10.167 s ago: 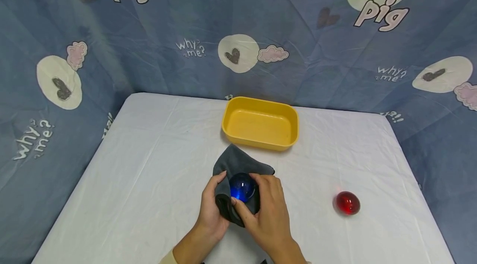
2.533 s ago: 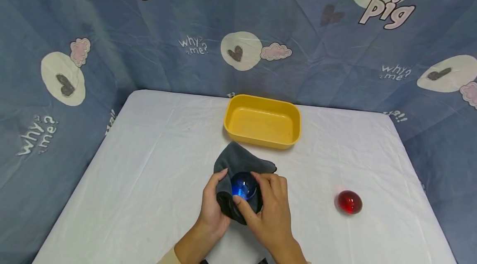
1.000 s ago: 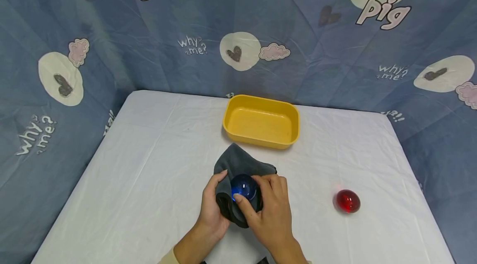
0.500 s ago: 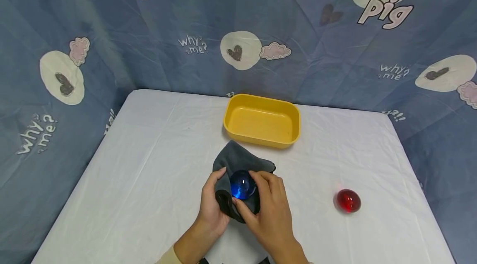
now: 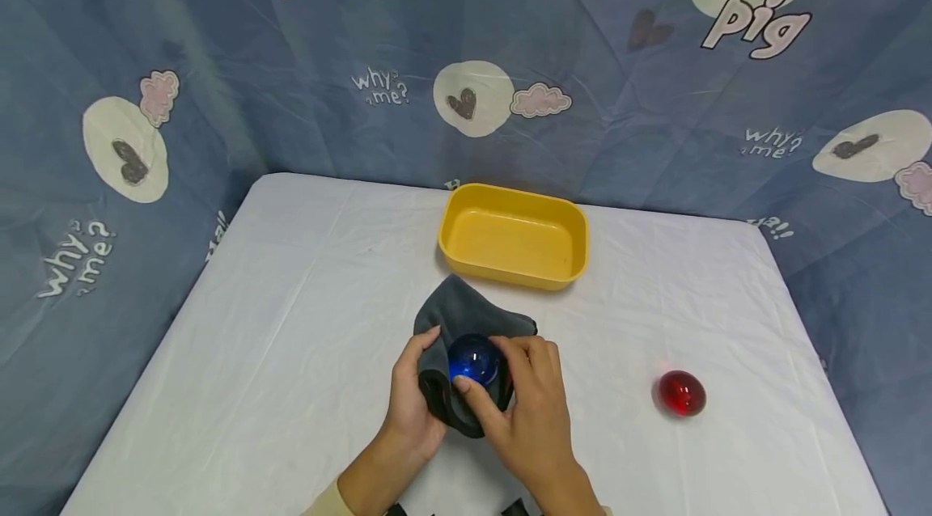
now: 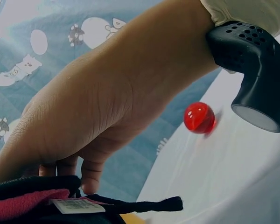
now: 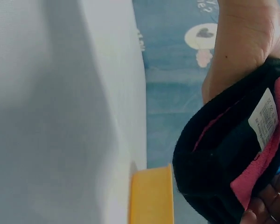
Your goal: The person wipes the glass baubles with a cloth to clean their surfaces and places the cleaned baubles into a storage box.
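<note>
My left hand [image 5: 411,403] grips a dark grey cloth [image 5: 469,310] with black edging, its thumb lying over the near left fold. A clear blue ball [image 5: 473,356] sits in the hollow of this cloth. From the right, my right hand [image 5: 527,411] pinches the ball, thumb on its near side and fingers at its far right. Both wrist views show a pink underside [image 7: 259,170] of the cloth and a white printed label [image 7: 265,119]. The ball's lower part is hidden in the cloth.
A yellow rectangular tray [image 5: 513,283] stands behind the cloth, near the table's back edge. A clear red ball [image 5: 680,393] lies on the white-covered table [image 5: 255,387] to the right. A blue printed curtain [image 5: 328,31] rises behind the table and at its sides.
My right thumb has slid up onto the ball from its lower edge, where it was half a second ago. Both hands keep hold throughout; the tray and red ball stay put.
</note>
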The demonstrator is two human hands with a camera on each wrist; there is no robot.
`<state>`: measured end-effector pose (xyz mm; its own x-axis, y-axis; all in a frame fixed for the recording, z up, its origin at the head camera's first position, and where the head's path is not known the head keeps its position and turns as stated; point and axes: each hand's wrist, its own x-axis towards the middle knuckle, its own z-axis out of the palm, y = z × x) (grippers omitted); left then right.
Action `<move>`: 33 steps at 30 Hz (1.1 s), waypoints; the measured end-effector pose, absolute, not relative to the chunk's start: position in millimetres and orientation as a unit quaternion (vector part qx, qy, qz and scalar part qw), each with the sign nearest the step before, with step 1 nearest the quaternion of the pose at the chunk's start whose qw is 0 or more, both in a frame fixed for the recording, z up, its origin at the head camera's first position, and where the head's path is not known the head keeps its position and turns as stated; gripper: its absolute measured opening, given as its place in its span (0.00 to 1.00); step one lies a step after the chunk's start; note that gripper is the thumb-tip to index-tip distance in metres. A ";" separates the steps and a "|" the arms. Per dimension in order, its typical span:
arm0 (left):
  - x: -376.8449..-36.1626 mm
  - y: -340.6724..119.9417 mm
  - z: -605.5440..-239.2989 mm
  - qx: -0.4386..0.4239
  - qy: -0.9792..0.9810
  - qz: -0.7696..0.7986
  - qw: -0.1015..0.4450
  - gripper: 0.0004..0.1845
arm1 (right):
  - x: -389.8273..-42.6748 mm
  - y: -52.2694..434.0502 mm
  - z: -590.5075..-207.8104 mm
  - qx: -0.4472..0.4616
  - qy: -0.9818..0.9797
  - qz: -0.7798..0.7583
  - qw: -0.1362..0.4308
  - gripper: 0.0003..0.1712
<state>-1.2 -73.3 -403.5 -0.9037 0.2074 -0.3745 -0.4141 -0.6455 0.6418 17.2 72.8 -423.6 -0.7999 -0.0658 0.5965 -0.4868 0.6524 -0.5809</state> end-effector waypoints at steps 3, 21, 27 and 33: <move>-0.6 -73.9 -404.8 -0.141 0.388 0.894 0.174 0.28 | 17.1 72.0 -425.4 0.151 -0.867 0.391 0.268 0.28; -3.8 -76.2 -406.0 -0.118 0.371 0.906 0.166 0.24 | 23.6 69.8 -424.0 0.188 -0.878 0.348 0.271 0.42; -3.2 -75.4 -406.3 -0.120 0.374 0.901 0.183 0.24 | 21.9 67.4 -422.1 0.210 -0.866 0.346 0.293 0.33; -2.3 -74.8 -407.3 -0.108 0.370 0.904 0.185 0.24 | 21.3 67.3 -422.8 0.202 -0.862 0.353 0.302 0.33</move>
<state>-2.3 -74.8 -407.3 -0.9083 0.2542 -0.3323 -0.4143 -0.6574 0.6294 21.3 67.3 -422.8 -0.7358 -0.1338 0.6638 -0.5611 0.6693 -0.4870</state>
